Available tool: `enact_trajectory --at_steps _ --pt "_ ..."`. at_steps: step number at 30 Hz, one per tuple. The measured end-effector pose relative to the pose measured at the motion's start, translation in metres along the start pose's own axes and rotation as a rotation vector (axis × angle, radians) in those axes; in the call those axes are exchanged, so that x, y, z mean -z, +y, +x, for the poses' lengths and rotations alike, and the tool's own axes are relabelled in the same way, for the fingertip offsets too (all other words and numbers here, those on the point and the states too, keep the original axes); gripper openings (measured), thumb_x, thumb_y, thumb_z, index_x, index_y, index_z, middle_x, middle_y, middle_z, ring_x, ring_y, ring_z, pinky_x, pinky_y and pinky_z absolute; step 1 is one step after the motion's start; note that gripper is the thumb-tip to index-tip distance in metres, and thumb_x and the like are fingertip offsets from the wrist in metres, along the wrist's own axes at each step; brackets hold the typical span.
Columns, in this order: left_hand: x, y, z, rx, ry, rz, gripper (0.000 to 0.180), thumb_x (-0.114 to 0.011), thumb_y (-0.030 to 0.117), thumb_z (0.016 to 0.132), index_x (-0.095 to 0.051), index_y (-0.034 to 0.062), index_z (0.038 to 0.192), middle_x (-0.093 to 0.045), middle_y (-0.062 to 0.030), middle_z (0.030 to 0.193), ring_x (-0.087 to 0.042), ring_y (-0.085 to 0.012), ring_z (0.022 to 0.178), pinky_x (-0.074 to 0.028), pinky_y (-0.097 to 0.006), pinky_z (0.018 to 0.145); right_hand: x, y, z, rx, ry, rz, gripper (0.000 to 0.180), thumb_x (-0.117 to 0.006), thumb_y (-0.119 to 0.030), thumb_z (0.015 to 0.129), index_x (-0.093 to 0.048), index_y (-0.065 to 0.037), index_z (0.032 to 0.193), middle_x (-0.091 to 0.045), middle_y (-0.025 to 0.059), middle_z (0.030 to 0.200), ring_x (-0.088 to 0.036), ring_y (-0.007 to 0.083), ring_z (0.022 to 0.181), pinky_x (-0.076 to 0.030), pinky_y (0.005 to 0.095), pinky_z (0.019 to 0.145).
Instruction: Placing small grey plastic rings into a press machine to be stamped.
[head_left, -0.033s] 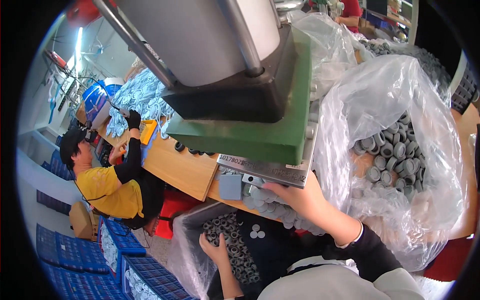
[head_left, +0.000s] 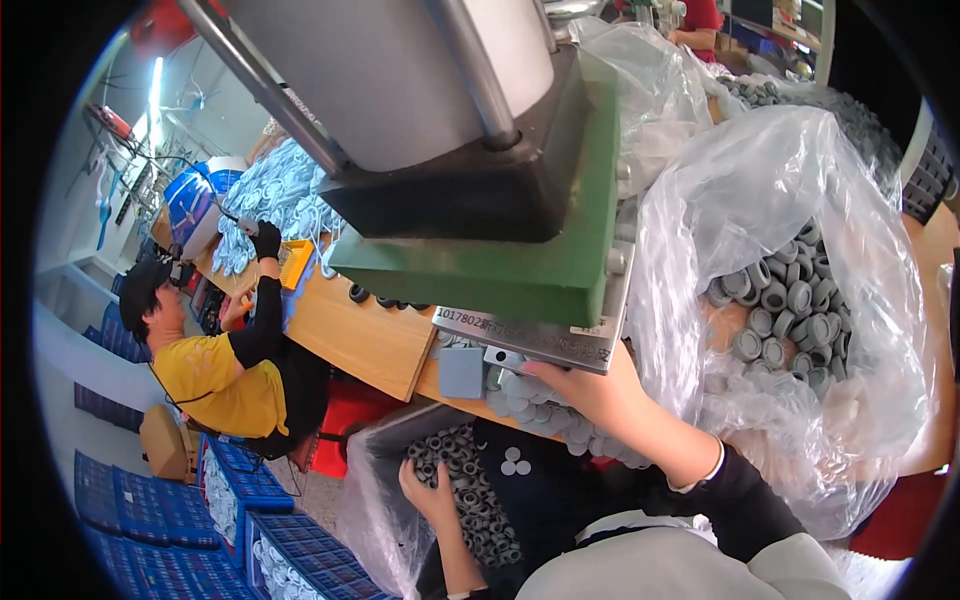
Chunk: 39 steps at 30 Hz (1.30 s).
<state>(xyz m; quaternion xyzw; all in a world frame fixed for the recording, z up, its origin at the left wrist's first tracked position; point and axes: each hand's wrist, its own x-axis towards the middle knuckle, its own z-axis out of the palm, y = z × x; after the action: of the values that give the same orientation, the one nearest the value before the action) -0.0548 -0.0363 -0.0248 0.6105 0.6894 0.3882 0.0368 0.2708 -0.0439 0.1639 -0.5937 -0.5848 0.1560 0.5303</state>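
1. Head view: your right hand (head_left: 590, 395) is at the lower edge of the flat metal plate (head_left: 480, 326), beneath the thick green block (head_left: 460, 272); its fingers are mostly hidden, so I cannot tell its grip.
2. Your left hand (head_left: 432, 495) has thumb and fingers apart at the hollow grey rings (head_left: 487, 520), heaped in a thin, crinkled plastic liner (head_left: 372, 515).
3. Thin, round grey discs (head_left: 545, 413) overlap on the smooth wooden table (head_left: 350, 325), near a grey square (head_left: 461, 374).
4. Rightward, a wrinkled clear bag (head_left: 740, 190) holds rounded caps (head_left: 797, 298).
5. The green block and white cylinder (head_left: 390, 90) obstruct your view behind.
6. Leftward are a co-worker (head_left: 225, 380) and blue crates (head_left: 125, 500).
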Motion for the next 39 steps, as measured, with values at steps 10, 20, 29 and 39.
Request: enact_trajectory --at_steps 10,20,29,39 --pt "-0.099 0.123 0.081 -0.605 -0.339 0.06 0.034 -0.055 0.011 0.085 -0.058 0.007 0.119 -0.056 -0.0059 0.127 -0.044 -0.029 0.125 -0.027 -0.053 0.103 0.047 0.014 -0.046 0.037 0.075 0.029 0.043 -0.07 -0.016 0.079 -0.054 0.001 0.115 -0.061 0.0167 0.11 -0.058 0.034 0.103 -0.048 0.0398 0.085" --pt "-0.101 0.128 0.075 -0.558 -0.425 -0.179 0.029 -0.047 0.012 0.091 -0.058 0.0063 0.118 -0.054 -0.0106 0.13 -0.041 -0.0396 0.126 -0.021 -0.06 0.104 0.105 0.147 -0.067 -0.422 -0.074 -0.646 0.055 -0.061 -0.002 0.07 -0.049 -0.006 0.124 -0.054 0.0219 0.113 -0.055 0.0411 0.098 -0.047 0.043 0.085" --pt "-0.03 0.257 0.06 -0.595 -0.256 -0.735 0.045 -0.077 0.015 0.064 -0.06 -0.0028 0.101 -0.061 -0.0146 0.1 -0.062 -0.0253 0.085 -0.049 -0.035 0.074 0.135 0.079 -0.064 -0.365 0.369 -0.255 0.063 -0.081 -0.014 0.067 -0.049 0.002 0.119 -0.057 0.0161 0.101 -0.06 0.0228 0.081 -0.051 0.0304 0.07" --pt "-0.045 0.274 0.052 -0.374 -0.19 -0.748 0.027 -0.076 0.012 0.065 -0.062 0.0022 0.087 -0.064 -0.0104 0.079 -0.063 -0.0274 0.072 -0.048 -0.036 0.066 0.087 0.004 -0.055 -0.067 0.102 -0.139 0.062 -0.083 -0.015 0.064 -0.056 0.0 0.118 -0.059 0.0134 0.107 -0.059 0.0248 0.092 -0.049 0.0336 0.077"
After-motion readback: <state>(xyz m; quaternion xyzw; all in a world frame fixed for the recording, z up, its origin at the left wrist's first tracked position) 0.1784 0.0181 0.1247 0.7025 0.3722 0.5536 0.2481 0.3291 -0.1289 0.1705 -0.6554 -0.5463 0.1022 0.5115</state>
